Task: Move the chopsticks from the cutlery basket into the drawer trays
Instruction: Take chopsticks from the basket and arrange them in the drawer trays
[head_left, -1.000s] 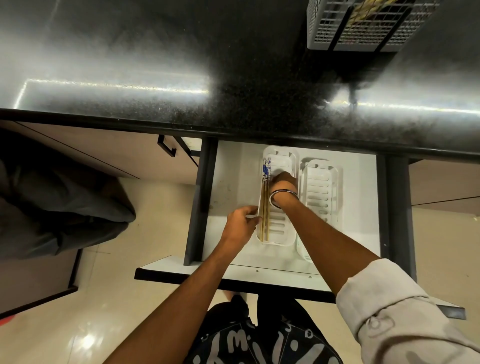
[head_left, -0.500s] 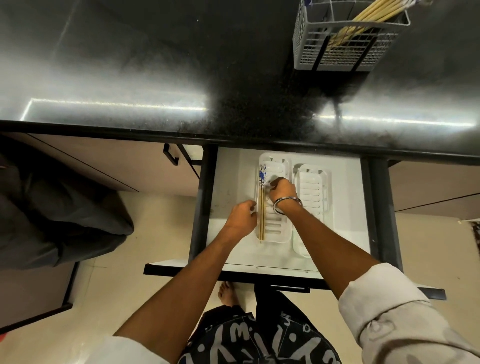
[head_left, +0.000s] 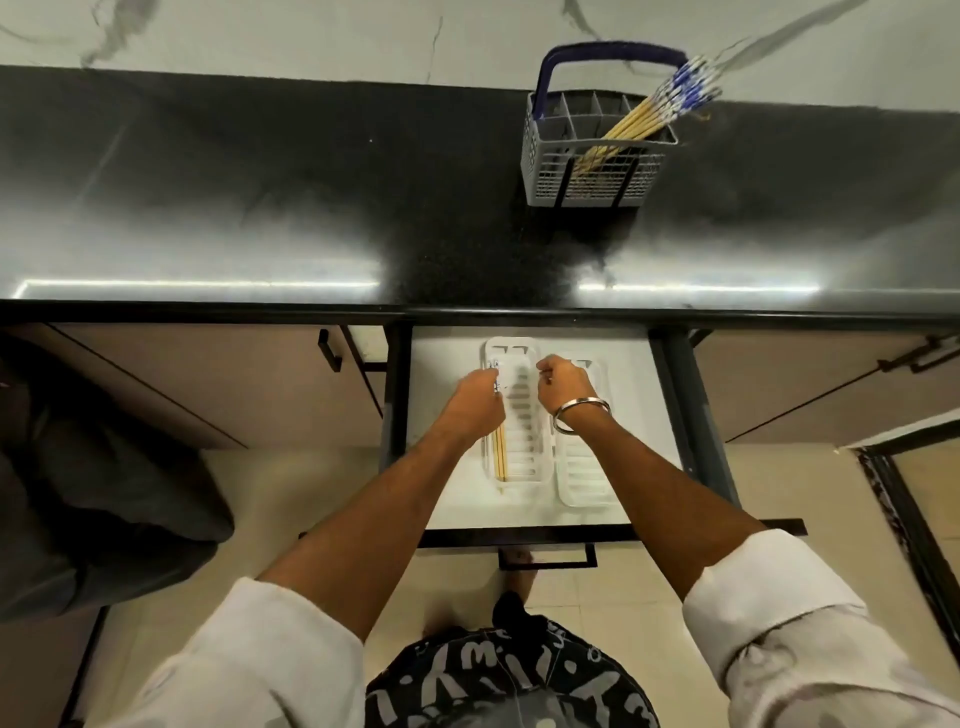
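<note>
The slim pale-wood chopsticks with blue-and-white patterned tops stand as a leaning bundle in the grey plastic mesh cutlery basket with a dark blue handle, which sits on the glossy black stone tabletop well beyond both hands and off to the far right of them; the patterned ends fan out above the basket's rim, and the other compartments of the basket look bare. Below the tabletop's edge the open white drawer holds two white slotted plastic trays side by side. A few chopsticks lying flat in the tray run along the left wall of the left white slotted tray, their plain wooden ends pointing toward the person and their patterned ends reaching up under the left hand. That hand is curled over the patterned ends with its fingers closed around them, though the exact grip is partly hidden by the knuckles. The right hand, with a silver metal bangle on its wrist, hovers just to the right, loosely curled and holding nothing, over the gap between the two trays. The right white slotted tray lies directly beneath that wrist and forearm, with nothing visible in it.
</note>
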